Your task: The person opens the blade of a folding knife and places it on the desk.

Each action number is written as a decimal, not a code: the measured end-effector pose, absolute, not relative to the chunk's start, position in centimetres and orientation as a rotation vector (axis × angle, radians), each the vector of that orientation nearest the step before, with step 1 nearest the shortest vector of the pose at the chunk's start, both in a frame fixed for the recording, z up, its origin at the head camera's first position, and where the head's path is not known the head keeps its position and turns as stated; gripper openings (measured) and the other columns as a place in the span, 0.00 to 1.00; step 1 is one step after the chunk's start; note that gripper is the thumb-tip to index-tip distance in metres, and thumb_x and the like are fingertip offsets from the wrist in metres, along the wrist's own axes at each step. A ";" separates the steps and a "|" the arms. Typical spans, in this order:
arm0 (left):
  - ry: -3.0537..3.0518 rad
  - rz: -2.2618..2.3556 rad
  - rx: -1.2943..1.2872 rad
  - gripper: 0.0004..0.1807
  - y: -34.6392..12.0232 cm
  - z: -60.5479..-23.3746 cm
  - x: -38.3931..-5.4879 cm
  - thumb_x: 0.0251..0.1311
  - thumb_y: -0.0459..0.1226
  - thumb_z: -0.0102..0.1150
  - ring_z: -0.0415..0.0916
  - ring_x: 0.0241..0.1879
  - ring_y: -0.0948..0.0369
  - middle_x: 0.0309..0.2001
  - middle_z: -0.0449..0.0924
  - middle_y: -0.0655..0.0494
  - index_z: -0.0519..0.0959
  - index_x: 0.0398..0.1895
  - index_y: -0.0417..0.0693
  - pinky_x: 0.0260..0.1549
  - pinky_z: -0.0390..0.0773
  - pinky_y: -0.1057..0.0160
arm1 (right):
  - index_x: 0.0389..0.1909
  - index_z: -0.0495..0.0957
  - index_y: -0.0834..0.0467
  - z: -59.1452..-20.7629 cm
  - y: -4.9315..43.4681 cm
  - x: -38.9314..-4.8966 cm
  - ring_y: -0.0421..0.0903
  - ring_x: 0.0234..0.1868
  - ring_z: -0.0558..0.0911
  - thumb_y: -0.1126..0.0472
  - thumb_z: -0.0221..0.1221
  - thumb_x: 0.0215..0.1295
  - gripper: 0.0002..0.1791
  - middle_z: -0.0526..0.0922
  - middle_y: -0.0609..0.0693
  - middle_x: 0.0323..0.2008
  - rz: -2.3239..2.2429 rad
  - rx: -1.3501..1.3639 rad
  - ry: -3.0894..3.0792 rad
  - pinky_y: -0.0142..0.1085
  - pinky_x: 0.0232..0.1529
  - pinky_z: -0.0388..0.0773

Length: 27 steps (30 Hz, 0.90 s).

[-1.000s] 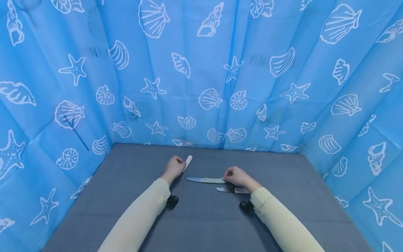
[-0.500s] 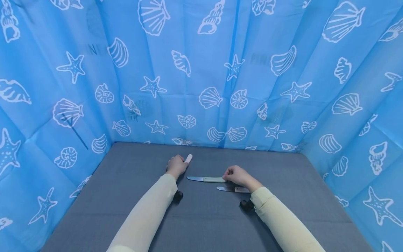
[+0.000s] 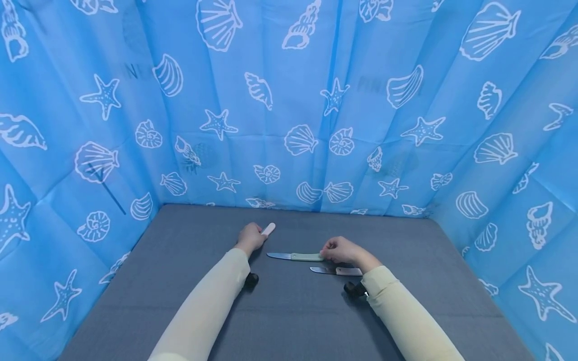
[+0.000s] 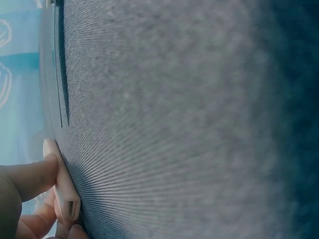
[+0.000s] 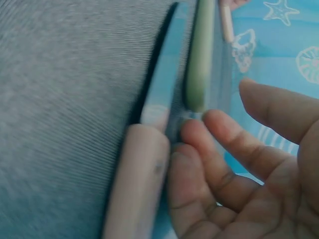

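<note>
My left hand (image 3: 251, 236) pinches a pale pink knife handle (image 4: 66, 186) between thumb and fingers, low over the grey table. A slot shows in the handle's near end, and no blade stands out of it. To the right lies a knife with a pale green handle (image 3: 307, 257), its blade pointing left. My right hand (image 3: 344, 250) is at the end of that handle, thumb apart from the loosely bent fingers, gripping nothing in the right wrist view. A second knife, with a pale pink handle (image 5: 137, 184), lies just in front of it, its blade out.
The grey cloth-covered table (image 3: 289, 321) runs back to a blue curtain (image 3: 280, 100) printed with white shells and starfish. The curtain also closes off both sides. A black wrist camera (image 3: 354, 290) sits under the right wrist, close to the nearer knife.
My left hand has shifted round the pink handle, turning over and partly back, and the handle now leans further right. The right hand and the two knives on the table have hardly moved.
</note>
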<state>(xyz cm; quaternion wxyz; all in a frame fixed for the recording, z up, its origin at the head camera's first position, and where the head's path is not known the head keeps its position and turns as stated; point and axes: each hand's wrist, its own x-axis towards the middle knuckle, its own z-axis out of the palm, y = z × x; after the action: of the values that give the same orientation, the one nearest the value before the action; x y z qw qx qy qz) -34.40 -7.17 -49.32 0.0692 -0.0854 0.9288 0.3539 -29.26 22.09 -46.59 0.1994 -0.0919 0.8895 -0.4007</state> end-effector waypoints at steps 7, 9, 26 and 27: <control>2.800 1.082 -0.247 0.13 -7.2 -49.3 -34.2 0.66 0.39 0.65 0.76 0.43 0.50 0.43 0.79 0.45 0.78 0.47 0.40 0.48 0.75 0.49 | 0.47 0.78 0.66 -45.5 22.7 -29.1 0.51 0.43 0.81 0.59 0.57 0.74 0.13 0.81 0.58 0.41 -1.121 -0.232 2.419 0.45 0.46 0.80; 2.798 1.101 -0.243 0.12 -7.2 -49.3 -34.1 0.65 0.39 0.65 0.75 0.42 0.50 0.42 0.79 0.46 0.78 0.46 0.40 0.47 0.75 0.49 | 0.47 0.78 0.66 -45.2 22.7 -29.0 0.52 0.43 0.81 0.58 0.58 0.74 0.14 0.81 0.59 0.41 -1.117 -0.234 2.431 0.46 0.45 0.80; 2.755 1.312 -0.199 0.11 -8.2 -49.9 -33.4 0.69 0.38 0.60 0.76 0.40 0.52 0.43 0.80 0.46 0.80 0.47 0.39 0.43 0.76 0.51 | 0.50 0.79 0.64 -42.7 21.0 -26.9 0.50 0.40 0.80 0.55 0.58 0.74 0.16 0.81 0.55 0.39 -1.091 -0.298 2.559 0.45 0.43 0.79; 2.754 1.338 -0.188 0.11 -8.2 -49.9 -33.3 0.69 0.37 0.60 0.76 0.40 0.52 0.42 0.80 0.46 0.80 0.47 0.39 0.43 0.76 0.52 | 0.50 0.79 0.64 -42.6 20.8 -26.8 0.49 0.39 0.80 0.55 0.58 0.74 0.16 0.81 0.54 0.39 -1.080 -0.308 2.581 0.45 0.43 0.79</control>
<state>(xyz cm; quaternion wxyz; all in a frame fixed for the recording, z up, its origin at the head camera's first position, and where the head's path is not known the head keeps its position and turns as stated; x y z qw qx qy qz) -33.27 -8.20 -49.92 0.0370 -0.0614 0.8972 0.4358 -26.76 20.83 -42.59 0.1628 -0.1078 0.9047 -0.3786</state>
